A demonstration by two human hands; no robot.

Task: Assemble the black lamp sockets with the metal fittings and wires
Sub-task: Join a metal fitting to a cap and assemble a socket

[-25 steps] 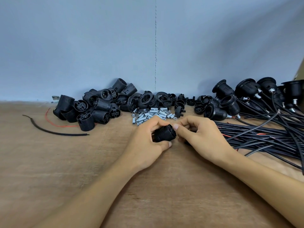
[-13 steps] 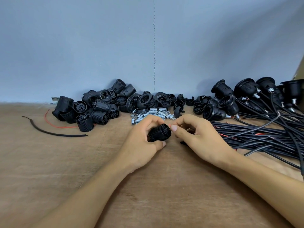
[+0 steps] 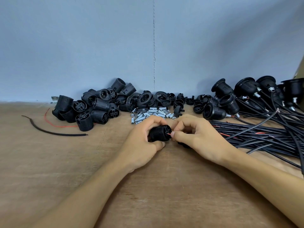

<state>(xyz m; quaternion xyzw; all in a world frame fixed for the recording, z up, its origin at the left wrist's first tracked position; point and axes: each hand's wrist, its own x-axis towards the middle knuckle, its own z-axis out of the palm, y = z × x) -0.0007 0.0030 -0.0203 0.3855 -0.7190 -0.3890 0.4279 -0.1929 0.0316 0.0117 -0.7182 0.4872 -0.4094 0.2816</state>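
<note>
Black and ribbed, a lamp socket (image 3: 158, 133) lies sideways above the wooden table (image 3: 65, 162), clamped in the left hand (image 3: 144, 142), while the right hand (image 3: 195, 137) pinches 1 thin red wire (image 3: 169, 134) at its end face.

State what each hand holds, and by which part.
Left hand grips the black lamp socket around its ribbed body; right hand pinches the red wire at its tip.

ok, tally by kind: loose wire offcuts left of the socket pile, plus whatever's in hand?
black wire offcut: 1
red wire offcut: 1
black socket, gripped in left hand: 1
red wire end, pinched by right hand at the socket: 1
black part under right hand, kind unclear: 1
Total: 5
</note>
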